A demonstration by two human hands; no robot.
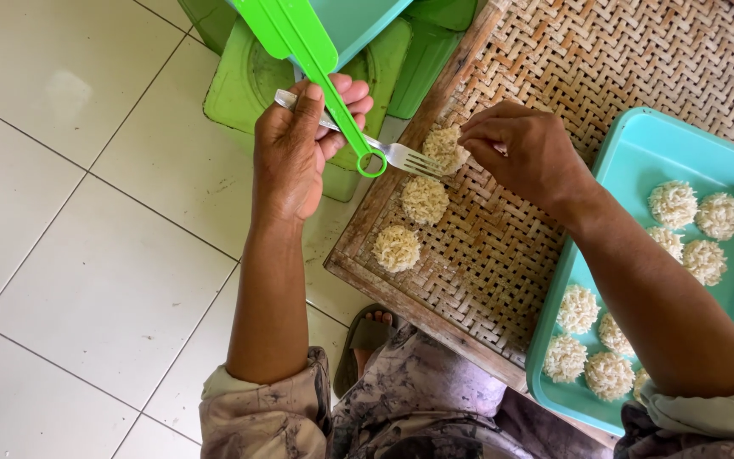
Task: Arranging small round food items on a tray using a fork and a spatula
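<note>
Left hand: the left hand [292, 157] is closed around the handle of a metal fork [367, 140]; the prongs point to the right and touch a noodle nest.
Right hand: the right hand [520, 153] pinches with narrow fingertips the noodle nest [444, 148] at the fork's tip — this nest sits on the woven tray.
Woven tray: the woven bamboo tray [571, 76] lies on the floor, with two more nests [425, 201] and [396, 248] in a row near its left edge, just below the held one.
Teal tray: a teal plastic tray [639, 153] rests on the right part of the woven tray and holds about ten small nests [673, 204].
Green tool: a green plastic handle with a ring end [324, 59] crosses over the left hand and the fork.
Behind: green plastic containers [239, 85] stand on the white tiled floor [61, 212].
</note>
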